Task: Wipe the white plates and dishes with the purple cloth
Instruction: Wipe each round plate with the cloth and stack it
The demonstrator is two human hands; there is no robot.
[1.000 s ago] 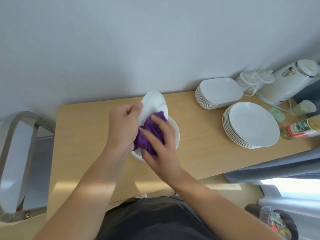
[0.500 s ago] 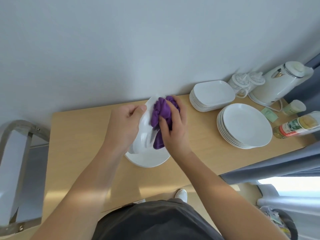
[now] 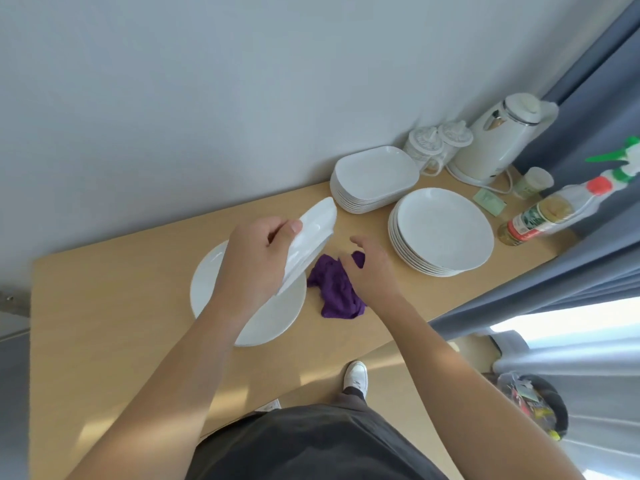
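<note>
Purple cloth (image 3: pixel 337 294): crumpled in a loose heap on the light wood table (image 3: pixel 104 323), just right of the round plate and below the lower end of the held dish. It is deep violet, heavily creased, with one fold showing past the right hand's fingers.
Left hand (image 3: pixel 254 261): clenched on a white dish (image 3: pixel 313 233). The thumb presses on its inner face near the rim, and the fingers are hidden behind it.
Held dish: raised off the table and tilted steeply. Its upper end points toward the wall and its lower end hangs over the right rim of the round plate. It is glossy, shallow and round-cornered.
Right hand (image 3: pixel 372 268): released and palm down, fingers relaxed and slightly spread, grasping nothing. It sits over the upper right part of the cloth. Whether the palm touches the fabric cannot be told.
Round plate (image 3: pixel 273 320): flat on the table under the left hand and wrist, which cover much of it. The cloth lies just beside its right edge.
Stack of squarish dishes (image 3: pixel 374 174): against the wall, beyond the right hand.
Stack of round plates (image 3: pixel 445 230): right of the right hand, apart from the cloth.
Far right end of the table: a white kettle (image 3: pixel 498 140), two lidded jars (image 3: pixel 436 143), a small cup (image 3: pixel 533 180), a green packet (image 3: pixel 490 200) and a spray bottle (image 3: pixel 554 209) lying on its side.
Right side: a blue-grey curtain (image 3: pixel 588 98).
Floor: a white shoe (image 3: pixel 356 374) below the table edge.
</note>
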